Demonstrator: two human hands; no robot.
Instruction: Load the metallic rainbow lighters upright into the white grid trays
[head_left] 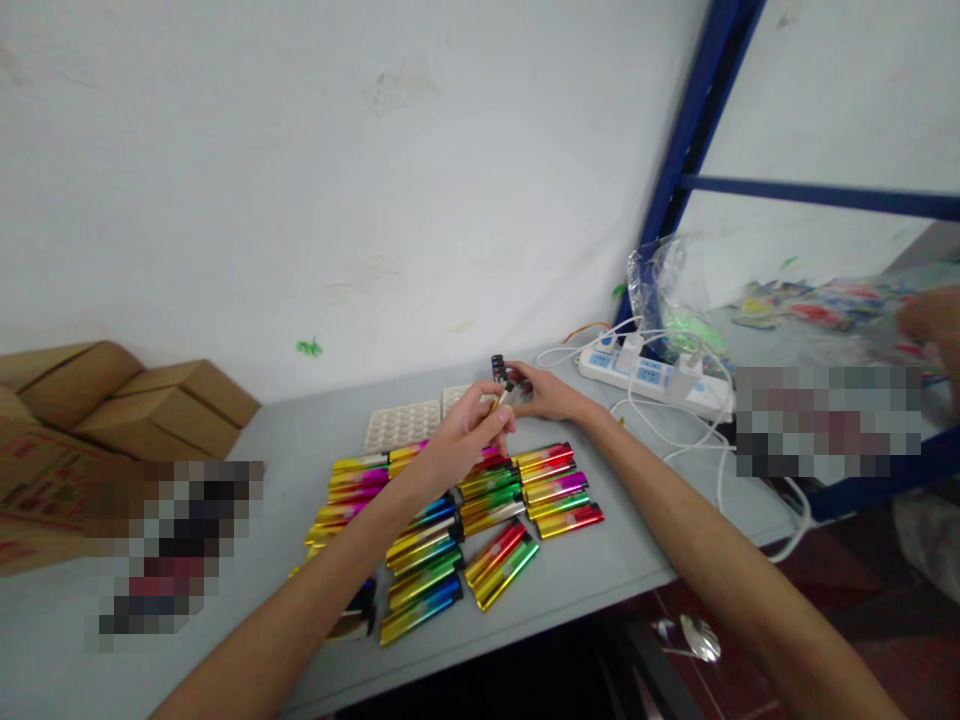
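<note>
above the rows of shiny lighters (pixel 480 520) on the grey tabletop (pixel 600 570), both hands meet near the wall. left hand (pixel 465 435) pinches a small pale-tipped piece (pixel 501 398) between thumb and fingers. right hand (pixel 544 392) is closed on a small dark part (pixel 499 368) just beyond it, the two pieces almost touching. a white moulded tray (pixel 401 425) lies behind the lighters. a white power strip (pixel 652 375) with plugged-in cables sits further right, cardboard boxes (pixel 150 400) at far left.
</note>
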